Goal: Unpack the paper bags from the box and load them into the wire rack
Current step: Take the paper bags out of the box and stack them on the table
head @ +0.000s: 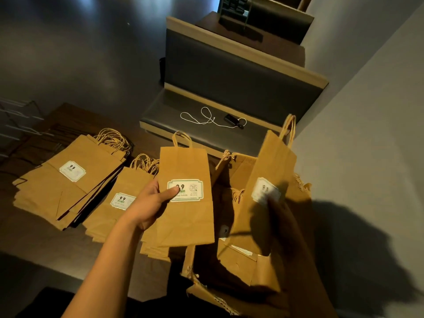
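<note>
Your left hand [150, 203] pinches a flat bag [185, 223] labelled "9.9" over the table [41, 239]. Your right hand [273, 223], in shadow, grips another bag [268, 161] above the box [238, 267]; its label is blurred.

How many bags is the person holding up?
2: one bag in the left hand, one bag in the right hand over the box.

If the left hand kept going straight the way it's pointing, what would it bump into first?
Probably the cardboard box just beyond the paper bag that the left hand already holds, though depth is hard to judge.
</note>
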Tool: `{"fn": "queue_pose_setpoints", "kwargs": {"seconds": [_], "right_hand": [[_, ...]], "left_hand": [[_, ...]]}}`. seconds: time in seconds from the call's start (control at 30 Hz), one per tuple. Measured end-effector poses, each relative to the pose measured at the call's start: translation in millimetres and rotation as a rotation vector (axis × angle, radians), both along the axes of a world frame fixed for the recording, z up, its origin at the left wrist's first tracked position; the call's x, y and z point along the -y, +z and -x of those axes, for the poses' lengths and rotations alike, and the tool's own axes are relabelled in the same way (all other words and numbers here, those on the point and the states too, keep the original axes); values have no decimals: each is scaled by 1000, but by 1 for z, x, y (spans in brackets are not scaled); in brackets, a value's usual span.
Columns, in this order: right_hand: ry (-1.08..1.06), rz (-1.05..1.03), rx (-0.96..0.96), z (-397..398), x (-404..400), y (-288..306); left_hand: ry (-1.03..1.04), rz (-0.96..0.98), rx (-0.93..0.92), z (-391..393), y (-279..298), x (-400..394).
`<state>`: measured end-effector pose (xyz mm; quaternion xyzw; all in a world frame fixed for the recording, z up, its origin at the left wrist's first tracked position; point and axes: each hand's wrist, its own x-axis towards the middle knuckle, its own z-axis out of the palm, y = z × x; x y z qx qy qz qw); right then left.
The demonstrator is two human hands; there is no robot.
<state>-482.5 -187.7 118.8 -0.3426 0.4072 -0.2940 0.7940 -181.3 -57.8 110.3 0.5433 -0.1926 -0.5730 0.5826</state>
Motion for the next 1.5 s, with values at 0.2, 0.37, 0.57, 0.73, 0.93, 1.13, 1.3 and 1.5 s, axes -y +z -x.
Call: {"fn": "queue_pose_setpoints", "kwargs": {"seconds": [0.2,0.37,0.57,0.73,0.93,1.13,1.3,1.5], "right_hand": [[166,179,-260,-130,-46,5],[106,264,-409,-198,-72,-26],[-205,620,-578,-203,-57,-15],[-138,331,-567,-149,-26,-24],[-112,43,-889,-69,-28,-82],[177,-98,-1205,-13,-34,-122],[78,-113,-1129,11,-48,-187],[36,-88,-1347,16,-30,-192]], "left_hand": [[3,-28,-60,-10,-3,-12],[-68,-72,173,-68,-13,-40],[-28,-203,236,-101,-56,-39],[-258,-488,600,-61,-126,-18],[-459,-599,855,-5,-168,-20],[-362,-597,800,-7,-187,-6],[-77,-490,754,6,-155,4],[162,-276,671,21,-101,29]]}}
